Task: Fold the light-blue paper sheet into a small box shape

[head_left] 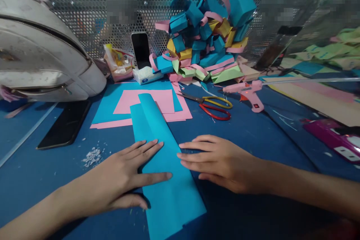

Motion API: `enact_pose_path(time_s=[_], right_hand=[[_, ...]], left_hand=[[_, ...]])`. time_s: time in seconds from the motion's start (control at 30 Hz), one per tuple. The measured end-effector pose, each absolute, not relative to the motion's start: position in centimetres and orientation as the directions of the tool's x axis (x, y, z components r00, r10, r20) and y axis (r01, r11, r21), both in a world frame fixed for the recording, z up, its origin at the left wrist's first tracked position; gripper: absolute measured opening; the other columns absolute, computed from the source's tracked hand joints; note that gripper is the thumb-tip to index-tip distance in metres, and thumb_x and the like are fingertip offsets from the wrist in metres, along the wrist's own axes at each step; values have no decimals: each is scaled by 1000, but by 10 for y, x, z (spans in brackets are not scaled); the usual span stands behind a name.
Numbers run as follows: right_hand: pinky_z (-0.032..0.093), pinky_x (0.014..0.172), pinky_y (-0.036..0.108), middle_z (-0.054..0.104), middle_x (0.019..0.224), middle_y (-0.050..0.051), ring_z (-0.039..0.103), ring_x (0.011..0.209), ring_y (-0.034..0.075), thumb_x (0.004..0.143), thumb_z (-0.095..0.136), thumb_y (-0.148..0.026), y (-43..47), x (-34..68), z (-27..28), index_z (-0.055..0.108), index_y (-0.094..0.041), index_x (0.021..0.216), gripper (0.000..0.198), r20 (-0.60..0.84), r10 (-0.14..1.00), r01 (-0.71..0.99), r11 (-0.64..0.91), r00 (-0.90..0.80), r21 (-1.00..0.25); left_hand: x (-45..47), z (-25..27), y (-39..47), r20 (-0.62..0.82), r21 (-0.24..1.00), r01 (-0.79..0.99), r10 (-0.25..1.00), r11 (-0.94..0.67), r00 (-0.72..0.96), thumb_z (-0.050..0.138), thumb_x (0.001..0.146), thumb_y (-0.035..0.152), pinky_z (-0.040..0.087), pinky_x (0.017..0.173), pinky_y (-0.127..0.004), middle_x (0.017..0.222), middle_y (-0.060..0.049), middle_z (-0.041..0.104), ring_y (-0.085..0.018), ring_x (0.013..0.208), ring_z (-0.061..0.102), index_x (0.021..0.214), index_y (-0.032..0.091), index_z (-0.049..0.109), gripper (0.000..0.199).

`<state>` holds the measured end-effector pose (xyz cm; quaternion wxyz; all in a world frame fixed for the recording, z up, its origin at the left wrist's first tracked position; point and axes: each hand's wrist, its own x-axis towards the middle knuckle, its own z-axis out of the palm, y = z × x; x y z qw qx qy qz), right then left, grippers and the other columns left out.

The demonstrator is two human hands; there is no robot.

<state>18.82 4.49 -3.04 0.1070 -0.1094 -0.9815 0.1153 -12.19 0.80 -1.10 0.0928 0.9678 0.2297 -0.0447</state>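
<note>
A long sheet of blue paper [168, 191], folded over lengthwise, lies on the table in front of me. My left hand [123, 176] rests flat on its left side with the fingers spread. At the paper's right folded edge, my right hand [222, 161] has its fingertips touching or just beside the edge, fingers stretched out. Beyond the far end of the folded sheet are flat pink paper [143, 101] and blue paper [108, 101] in a stack. Scissors [208, 101] with one yellow and one red handle lie open to the right of the stack.
A pink glue gun [247, 92] lies right of the scissors, its cord trailing. Folded paper pieces [202, 41] are heaped at the back. A white bag [47, 56] and a black phone [66, 125] are at left; a purple power strip [334, 137] is at right.
</note>
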Motion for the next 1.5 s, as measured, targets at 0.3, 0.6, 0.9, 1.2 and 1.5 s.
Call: enact_pose_path(time_s=[0.3, 0.6, 0.9, 1.2, 1.5], right_hand=[[36, 109, 38, 52, 141, 0, 40, 136, 19, 101, 44, -27, 18, 207, -6, 56, -18, 132, 35, 41, 138, 124, 960, -990, -250], [38, 106, 35, 55, 137, 2, 48, 131, 19, 99, 47, -27, 5, 209, 3, 61, -16, 126, 33, 37, 100, 88, 967, -994, -241], [28, 112, 41, 52, 140, -1, 33, 140, 20, 100, 46, -31, 19, 208, -8, 55, -20, 132, 36, 19, 126, 111, 932, -992, -346], [17, 115, 46, 46, 146, -2, 23, 144, 20, 103, 39, -33, 67, 198, -29, 40, -28, 145, 43, 19, 168, 147, 907, -986, -394], [8, 116, 46, 39, 150, -2, 20, 145, 20, 104, 35, -34, 108, 181, -32, 34, -32, 148, 43, 29, 168, 147, 924, -985, -353]], left_hand=[[-122, -10, 7, -115, 128, 448, 436, -885, 893, 48, 95, 52, 30, 111, -58, 161, -10, -4, -39, 143, 20, 151, 39, 22, 63], [-117, -11, -3, -67, 132, 437, 432, -890, 899, 51, 95, 49, 32, 111, -57, 161, -7, -2, -40, 142, 24, 149, 41, 26, 60], [-108, -7, -17, -40, 189, 388, 387, -902, 921, 53, 91, 55, 33, 112, -53, 160, -7, 1, -38, 141, 25, 149, 41, 27, 65], [-109, -4, -18, -85, 182, 394, 385, -901, 919, 53, 91, 55, 33, 111, -54, 160, -11, 2, -38, 142, 21, 150, 40, 24, 67], [-110, 0, -16, -81, 213, 406, 398, -889, 914, 55, 91, 52, 33, 111, -53, 160, -10, 3, -38, 141, 24, 149, 39, 27, 66]])
